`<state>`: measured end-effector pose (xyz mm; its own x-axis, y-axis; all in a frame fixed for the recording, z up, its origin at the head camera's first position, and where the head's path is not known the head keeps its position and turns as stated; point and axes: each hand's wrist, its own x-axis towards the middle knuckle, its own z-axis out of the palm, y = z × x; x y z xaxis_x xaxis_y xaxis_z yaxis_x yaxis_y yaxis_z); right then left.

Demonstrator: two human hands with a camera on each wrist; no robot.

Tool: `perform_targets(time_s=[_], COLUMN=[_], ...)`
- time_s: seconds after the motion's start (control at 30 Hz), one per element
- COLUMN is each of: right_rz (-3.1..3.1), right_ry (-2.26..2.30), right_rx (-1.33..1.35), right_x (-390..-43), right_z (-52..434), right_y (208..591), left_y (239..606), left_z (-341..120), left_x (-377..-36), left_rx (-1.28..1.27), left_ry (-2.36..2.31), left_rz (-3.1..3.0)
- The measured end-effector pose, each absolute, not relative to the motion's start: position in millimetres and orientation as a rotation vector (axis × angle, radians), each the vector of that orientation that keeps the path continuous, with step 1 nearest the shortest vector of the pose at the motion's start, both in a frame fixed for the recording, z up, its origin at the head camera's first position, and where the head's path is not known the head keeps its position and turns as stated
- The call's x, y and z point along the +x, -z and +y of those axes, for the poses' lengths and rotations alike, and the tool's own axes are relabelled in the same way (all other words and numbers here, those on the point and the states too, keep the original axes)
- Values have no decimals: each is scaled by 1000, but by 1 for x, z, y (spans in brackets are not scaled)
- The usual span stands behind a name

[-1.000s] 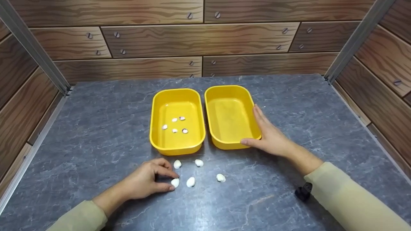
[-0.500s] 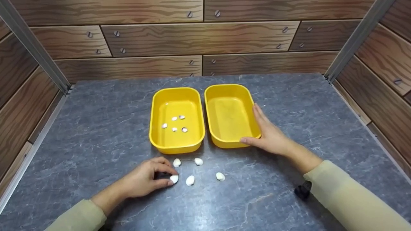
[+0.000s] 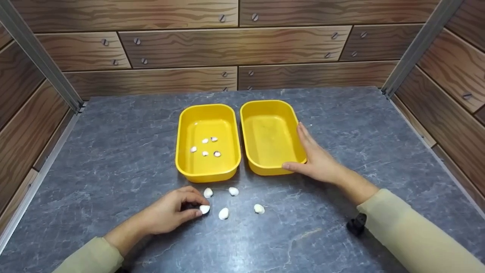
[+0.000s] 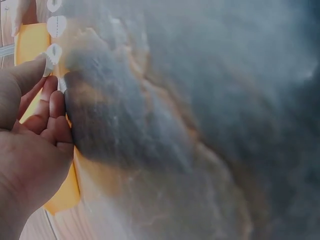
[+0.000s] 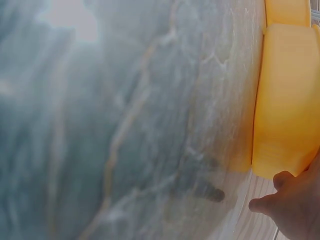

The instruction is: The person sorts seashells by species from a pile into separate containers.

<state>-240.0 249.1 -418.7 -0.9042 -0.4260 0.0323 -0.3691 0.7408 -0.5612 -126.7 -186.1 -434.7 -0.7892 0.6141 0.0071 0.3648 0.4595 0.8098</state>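
My left hand (image 3: 172,210) pinches a white seashell (image 3: 204,209) between thumb and fingers, low in front of the left yellow tray. The shell edge (image 4: 48,65) shows at the thumb tip in the left wrist view. Close by on the tabletop lie several more white shells, among them one shell (image 3: 208,193) beside the fingers and another shell (image 3: 223,214) to the right. My right hand (image 3: 320,161) rests with straight fingers along the outer side of the right yellow tray (image 3: 255,170), its thumb on the front rim. No shells show in that tray.
Several smaller, partly purple shells (image 3: 217,154) lie inside the left yellow tray (image 3: 208,178). A narrow gap separates the two trays. Wood-patterned panels (image 3: 235,47) enclose the grey marbled table (image 3: 113,151) at the back and sides.
My left thumb and fingertips have closed on the shell and shifted it slightly up toward the left tray, tilting it. The right hand and both trays hold their places.
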Motion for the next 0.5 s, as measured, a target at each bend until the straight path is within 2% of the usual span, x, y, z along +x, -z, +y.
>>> perform_targets(time_s=[0.5], right_rz=[2831], right_ry=[904], right_rx=[-655], right_x=[-241], right_z=[248], right_y=[420], left_y=[416], left_z=[-181], left_x=[-122], left_rx=[694], left_ry=[-1281], left_rz=[2387])
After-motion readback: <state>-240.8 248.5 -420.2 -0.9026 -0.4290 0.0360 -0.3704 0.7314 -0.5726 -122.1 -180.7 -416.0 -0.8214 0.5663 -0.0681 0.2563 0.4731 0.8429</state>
